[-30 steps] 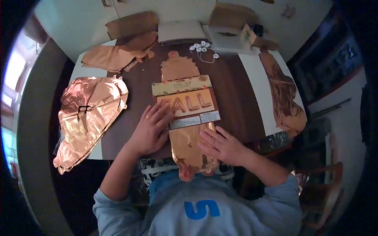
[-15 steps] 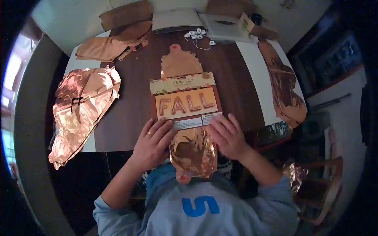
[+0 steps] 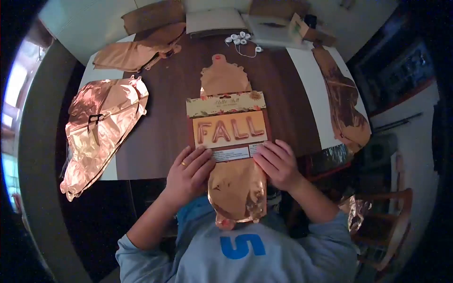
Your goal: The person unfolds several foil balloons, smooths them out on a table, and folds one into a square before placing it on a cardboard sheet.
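A flat balloon package (image 3: pixel 230 129) printed with "FALL" lies face up on top of a copper foil balloon (image 3: pixel 224 78). The balloon sticks out above and below the package, and its lower end reaches over the table edge to my shirt. My left hand (image 3: pixel 188 174), with a ring on one finger, has its fingers over the package's lower left corner. At the lower right corner, my right hand (image 3: pixel 279 166) has its fingers laid over the package edge in the same way. Both thumbs are hidden, so the grip underneath does not show.
A shiny copper balloon (image 3: pixel 106 127) lies at left, and folded copper foil (image 3: pixel 127 54) behind it. Another copper balloon (image 3: pixel 342 99) lies along the right side. White ribbon rolls (image 3: pixel 241 37) and a small box (image 3: pixel 302 28) sit at the back. A wooden chair (image 3: pixel 401 221) stands right.
My hands, the package and the balloon under it have shifted slightly right and toward my body. The view has also moved a little. Both hands keep their places on the package.
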A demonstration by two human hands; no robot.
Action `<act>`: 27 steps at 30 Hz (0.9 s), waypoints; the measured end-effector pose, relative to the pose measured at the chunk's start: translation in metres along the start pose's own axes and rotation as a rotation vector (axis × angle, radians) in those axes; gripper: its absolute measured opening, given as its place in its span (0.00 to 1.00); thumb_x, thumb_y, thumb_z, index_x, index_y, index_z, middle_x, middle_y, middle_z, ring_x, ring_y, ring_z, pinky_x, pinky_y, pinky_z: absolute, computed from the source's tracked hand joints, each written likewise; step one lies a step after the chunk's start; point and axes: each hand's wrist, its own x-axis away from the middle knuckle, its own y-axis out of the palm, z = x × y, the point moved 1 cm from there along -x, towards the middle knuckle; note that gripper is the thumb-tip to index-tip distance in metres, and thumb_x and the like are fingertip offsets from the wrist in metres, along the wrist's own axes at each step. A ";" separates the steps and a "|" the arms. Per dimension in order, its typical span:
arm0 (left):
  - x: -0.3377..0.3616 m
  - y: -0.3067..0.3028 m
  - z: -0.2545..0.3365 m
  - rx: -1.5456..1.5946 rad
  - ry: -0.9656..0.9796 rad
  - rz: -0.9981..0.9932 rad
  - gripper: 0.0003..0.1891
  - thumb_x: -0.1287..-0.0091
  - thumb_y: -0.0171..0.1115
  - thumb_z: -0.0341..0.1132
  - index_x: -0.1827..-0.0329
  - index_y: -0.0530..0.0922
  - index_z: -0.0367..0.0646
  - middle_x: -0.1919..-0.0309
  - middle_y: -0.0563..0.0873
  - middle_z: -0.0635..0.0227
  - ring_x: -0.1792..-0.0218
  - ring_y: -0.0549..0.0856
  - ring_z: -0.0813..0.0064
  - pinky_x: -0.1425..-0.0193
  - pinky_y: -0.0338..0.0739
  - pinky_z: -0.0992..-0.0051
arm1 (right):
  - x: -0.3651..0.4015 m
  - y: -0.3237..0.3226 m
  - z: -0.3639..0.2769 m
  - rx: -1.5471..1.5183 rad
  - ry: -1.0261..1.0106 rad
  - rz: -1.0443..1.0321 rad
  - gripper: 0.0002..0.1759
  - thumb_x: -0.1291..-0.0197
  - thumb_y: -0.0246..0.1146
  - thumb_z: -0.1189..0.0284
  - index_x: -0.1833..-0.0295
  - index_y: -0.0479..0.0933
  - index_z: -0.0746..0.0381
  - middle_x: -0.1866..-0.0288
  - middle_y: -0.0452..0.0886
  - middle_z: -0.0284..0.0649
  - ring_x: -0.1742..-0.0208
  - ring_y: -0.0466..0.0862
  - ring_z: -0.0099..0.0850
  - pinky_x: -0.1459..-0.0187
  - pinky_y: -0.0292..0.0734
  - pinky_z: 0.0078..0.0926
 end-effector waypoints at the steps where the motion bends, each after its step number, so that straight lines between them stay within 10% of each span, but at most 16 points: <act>1: 0.002 0.002 0.001 0.006 0.010 0.031 0.15 0.42 0.65 0.32 0.51 0.81 0.45 0.46 0.84 0.62 0.40 0.81 0.59 0.32 0.69 0.54 | 0.001 -0.001 -0.001 -0.016 0.002 0.017 0.13 0.43 0.62 0.70 0.52 0.82 0.60 0.44 0.82 0.41 0.40 0.78 0.39 0.37 0.70 0.45; 8: 0.004 0.005 -0.008 0.052 0.008 0.109 0.10 0.47 0.68 0.29 0.61 0.81 0.47 0.51 0.87 0.68 0.49 0.86 0.68 0.44 0.76 0.61 | 0.003 0.002 0.001 -0.213 0.127 0.055 0.13 0.48 0.66 0.71 0.56 0.81 0.61 0.52 0.82 0.41 0.49 0.80 0.41 0.47 0.74 0.41; 17: -0.025 -0.002 -0.002 0.349 -0.656 0.077 0.18 0.43 0.70 0.29 0.49 0.77 0.44 0.62 0.85 0.65 0.64 0.85 0.64 0.49 0.76 0.61 | -0.022 -0.004 0.013 -0.332 0.523 -0.080 0.30 0.50 0.70 0.73 0.40 0.71 0.60 0.44 0.76 0.47 0.44 0.77 0.48 0.43 0.74 0.43; 20: -0.029 -0.004 -0.003 0.577 -0.750 0.218 0.21 0.42 0.70 0.32 0.45 0.76 0.47 0.48 0.80 0.60 0.58 0.85 0.62 0.45 0.74 0.55 | -0.022 -0.002 0.016 -0.343 0.547 -0.088 0.36 0.48 0.71 0.72 0.32 0.66 0.60 0.41 0.75 0.49 0.42 0.77 0.49 0.41 0.74 0.44; 23: -0.025 0.003 0.003 -0.033 -0.238 0.393 0.29 0.42 0.70 0.37 0.37 0.72 0.44 0.37 0.74 0.59 0.41 0.78 0.57 0.32 0.66 0.52 | -0.030 -0.005 0.016 -0.313 0.523 -0.112 0.38 0.49 0.71 0.74 0.31 0.65 0.57 0.37 0.72 0.49 0.41 0.76 0.48 0.42 0.75 0.43; 27: -0.032 0.013 0.028 -0.120 0.121 -0.255 0.42 0.39 0.62 0.56 0.25 0.63 0.42 0.24 0.61 0.58 0.22 0.55 0.53 0.21 0.46 0.52 | -0.026 -0.003 0.008 -0.131 0.387 -0.238 0.33 0.45 0.66 0.75 0.31 0.69 0.53 0.31 0.67 0.49 0.40 0.75 0.49 0.43 0.75 0.44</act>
